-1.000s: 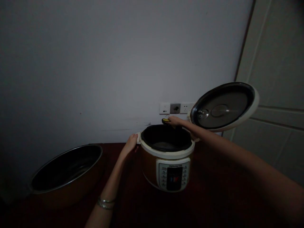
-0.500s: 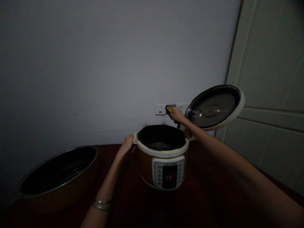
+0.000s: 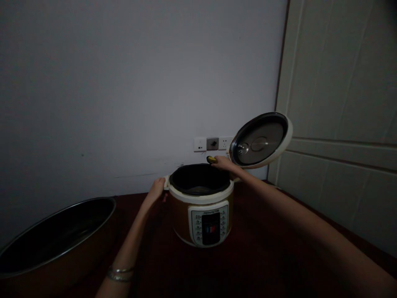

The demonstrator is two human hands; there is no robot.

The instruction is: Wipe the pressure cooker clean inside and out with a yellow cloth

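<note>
A white and brown electric pressure cooker (image 3: 182,215) stands in front of me with its dark inner pot (image 3: 201,188) showing. Its round lid (image 3: 263,140) is swung up on the right side. My left hand (image 3: 156,189) is closed around the white handle (image 3: 166,182) on the cooker's left. Over the pot's back right rim, my right hand (image 3: 223,163) is closed on a small yellow-and-black object (image 3: 211,159). Its exact kind is too dark to make out, and part of it is hidden by the fingers.
At the left sits a big brown pan (image 3: 58,265) with a dark inside. Wall sockets (image 3: 200,144) are set in the wall behind the cooker. A pale panelled door (image 3: 335,103) stands at the right. Dark red cloth (image 3: 248,256) covers the surface.
My right hand has come down with the yellow-and-black object from in front of the sockets to the pot's rim. My left hand stays on the handle. The view has turned slightly right.
</note>
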